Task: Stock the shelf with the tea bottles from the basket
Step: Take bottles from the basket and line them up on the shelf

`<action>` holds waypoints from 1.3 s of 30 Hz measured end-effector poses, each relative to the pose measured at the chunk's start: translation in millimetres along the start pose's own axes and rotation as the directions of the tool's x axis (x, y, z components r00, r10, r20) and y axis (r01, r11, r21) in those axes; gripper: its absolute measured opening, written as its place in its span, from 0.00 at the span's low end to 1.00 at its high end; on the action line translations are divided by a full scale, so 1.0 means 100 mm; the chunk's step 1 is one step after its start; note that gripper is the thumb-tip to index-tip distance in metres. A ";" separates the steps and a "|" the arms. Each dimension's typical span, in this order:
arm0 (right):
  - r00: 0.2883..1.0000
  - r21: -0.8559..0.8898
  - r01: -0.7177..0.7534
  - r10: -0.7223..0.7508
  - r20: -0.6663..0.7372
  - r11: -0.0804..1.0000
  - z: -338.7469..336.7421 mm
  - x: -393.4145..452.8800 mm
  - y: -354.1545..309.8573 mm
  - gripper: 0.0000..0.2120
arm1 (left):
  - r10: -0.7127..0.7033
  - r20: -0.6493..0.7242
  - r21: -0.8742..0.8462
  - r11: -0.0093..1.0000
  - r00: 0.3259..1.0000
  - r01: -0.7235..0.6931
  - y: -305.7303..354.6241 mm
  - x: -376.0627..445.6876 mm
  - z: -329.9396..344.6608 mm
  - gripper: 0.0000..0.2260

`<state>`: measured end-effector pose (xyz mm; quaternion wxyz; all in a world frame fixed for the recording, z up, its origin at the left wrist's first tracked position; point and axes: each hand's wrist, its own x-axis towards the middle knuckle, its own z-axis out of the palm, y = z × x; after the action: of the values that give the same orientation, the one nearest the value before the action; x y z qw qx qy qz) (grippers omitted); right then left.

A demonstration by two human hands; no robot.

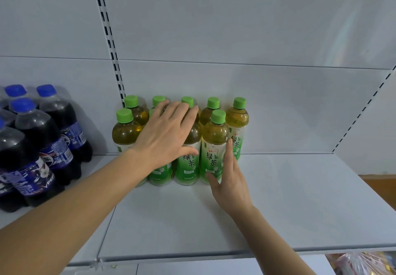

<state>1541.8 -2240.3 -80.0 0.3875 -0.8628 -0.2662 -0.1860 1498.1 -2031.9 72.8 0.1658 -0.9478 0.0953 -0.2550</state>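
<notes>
The left hand (165,133) lies flat with fingers straight and spread across the upper bodies of the middle tea bottles (188,146), while the right hand (228,180) presses straight fingers against the side of the front right bottle (213,146), thumb touching its label; neither grips anything. The tea bottles stand upright in two rows at the back of the white shelf (278,199), packed close, against the rear panel. From here a push too high on the bottles could tip one, since they are tall and narrow, and a falling one would likely knock over its neighbours. The lone back-row bottle at the right end (237,125) has nothing beside it. Dark cola bottles (42,142) with blue caps stand to the left. The basket is not in view.
</notes>
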 end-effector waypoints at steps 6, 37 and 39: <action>1.000 0.006 0.011 -0.011 0.010 1.000 0.01 0.02 0.01 0.58 | -0.007 -0.002 -0.004 1.000 1.000 0.007 0.00 0.01 0.00 0.51; 0.886 -0.721 -0.437 0.396 -0.241 0.539 -2.00 -2.18 0.67 0.37 | 0.348 -0.211 -0.514 0.755 0.914 -0.406 3.03 -0.02 0.03 0.35; 0.855 -0.721 -0.485 0.444 -0.270 0.495 -2.22 -2.59 0.79 0.37 | 0.409 -0.187 -0.555 0.706 0.893 -0.440 3.52 -0.11 0.01 0.35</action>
<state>1359.8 -2536.3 -121.1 0.0250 -0.9772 0.0898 -0.1905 1455.3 -2355.1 -60.7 -0.0814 -0.8978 0.3881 -0.1915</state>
